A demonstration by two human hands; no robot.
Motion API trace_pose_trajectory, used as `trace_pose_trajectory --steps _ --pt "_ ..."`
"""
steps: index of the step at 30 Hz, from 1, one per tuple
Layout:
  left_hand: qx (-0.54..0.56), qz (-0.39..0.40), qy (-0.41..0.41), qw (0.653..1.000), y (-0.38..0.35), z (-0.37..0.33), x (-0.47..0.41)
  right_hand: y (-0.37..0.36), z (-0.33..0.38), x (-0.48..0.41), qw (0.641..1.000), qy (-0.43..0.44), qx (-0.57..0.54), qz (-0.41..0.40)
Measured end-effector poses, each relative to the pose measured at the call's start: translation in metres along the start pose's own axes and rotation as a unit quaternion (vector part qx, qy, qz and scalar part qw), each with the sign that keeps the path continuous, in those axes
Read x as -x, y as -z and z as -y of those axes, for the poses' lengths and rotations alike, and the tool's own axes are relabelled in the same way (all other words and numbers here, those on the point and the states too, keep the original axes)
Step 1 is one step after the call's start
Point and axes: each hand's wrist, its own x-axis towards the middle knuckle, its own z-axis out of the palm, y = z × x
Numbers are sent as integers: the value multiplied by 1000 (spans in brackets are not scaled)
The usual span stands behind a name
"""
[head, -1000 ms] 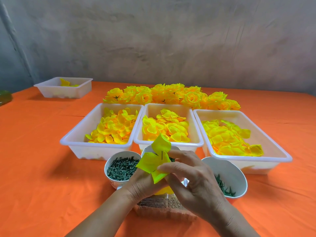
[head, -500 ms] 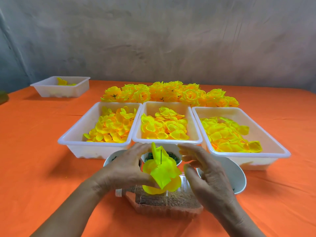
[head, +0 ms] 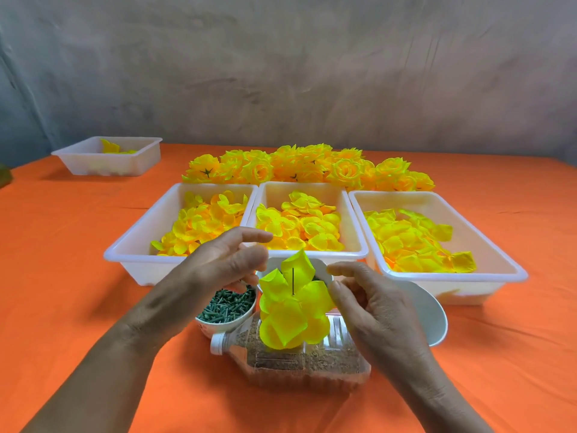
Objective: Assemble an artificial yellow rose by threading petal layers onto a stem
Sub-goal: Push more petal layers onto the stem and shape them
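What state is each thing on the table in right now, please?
left hand, open, beside the petal layers.
right hand, open, thumb touching the petal layers.
petal layers, threaded on the stem, unfolded.
stem, upright, tip bare.
bottle, on its side, capped.
left bowl, upright, holding green pieces.
right bowl, tipped on its side.
front trays, holding loose petals.
far tray, nearly empty.
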Motion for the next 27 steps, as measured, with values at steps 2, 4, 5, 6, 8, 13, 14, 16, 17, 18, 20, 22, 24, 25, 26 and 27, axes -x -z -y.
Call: trace_pose_trajectory --steps 2,4,5,6,8,13,14,16,17,18,20,22,24,25,26,27 --pt "-34 3 7 999 -8 -5 -2 -2 3 -2 1000 -3 4 5" --pt "-52 0 20 998 -13 -8 -3 -3 6 -5 1000 -7 3 18" --pt "-54 -4 29 998 -14 -9 -4 -3 7 -6 1000 -11 -1 26" --pt "-48 -9 40 998 -15 -9 -4 -4 7 -8 999 -19 -7 35" --pt "-30 -24 65 997 -17 -9 -5 -5 7 -10 997 -38 -20 57" --pt "8 -38 104 994 -21 -4 -7 -11 11 -16 994 -53 -47 78" --pt "11 -42 109 993 -22 -3 -8 -12 12 -17 994 -56 -49 79" --pt "22 -54 125 990 -23 0 -10 -14 12 -19 994 -57 -43 78" --pt "28 -61 134 989 -24 0 -10 -15 12 -19 995 -56 -37 78" --pt "34 -64 141 987 -24 1 -11 -16 12 -19 995 -56 -32 78" --pt "34 -63 151 986 -25 3 -12 -16 10 -19 995 -63 -24 79" --pt "26 -62 157 985 -26 4 -12 -16 9 -18 994 -68 -14 87" --pt "21 -62 160 985 -28 6 -13 -16 8 -17 993 -71 -5 98" --pt "19 -62 161 985 -28 7 -14 -16 9 -17 992 -71 -4 101" --pt "16 -62 161 985 -29 8 -14 -16 9 -16 992 -70 -3 104" --pt "14 -61 161 985 -29 9 -14 -16 10 -16 992 -67 -2 105"
